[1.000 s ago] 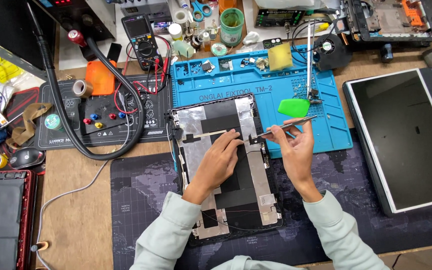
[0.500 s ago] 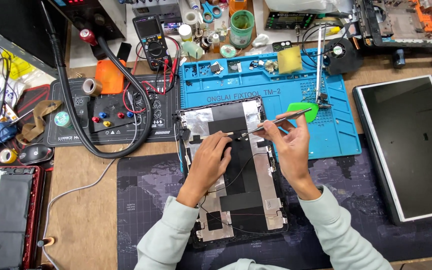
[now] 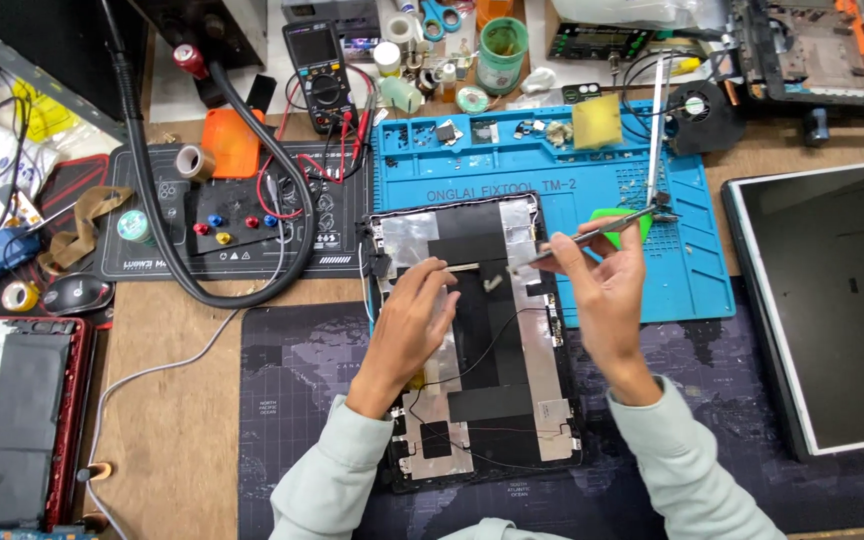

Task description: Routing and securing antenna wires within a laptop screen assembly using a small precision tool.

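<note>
An opened laptop lid back cover (image 3: 512, 390), black with silver foil strips and thin wires, lies on a dark desk mat. My left hand (image 3: 414, 312) rests on its upper left part, fingers pressing near a pale strip (image 3: 464, 266). My right hand (image 3: 602, 280) grips metal tweezers (image 3: 592, 234), whose tips touch the cover's upper right foil near its edge. A green plastic pry pick (image 3: 607, 215) lies just behind the tweezers on the blue mat.
A blue repair mat (image 3: 512, 165) holds small parts and a yellow sponge (image 3: 597, 122). A laptop screen panel (image 3: 832, 300) lies at right, a multimeter (image 3: 320, 70) and black hose (image 3: 252, 150) at back left, a red laptop base (image 3: 12, 420) at left.
The view has shifted slightly. My left hand has slid a little toward the cover's upper left, and the tweezers stay at the upper right edge.
</note>
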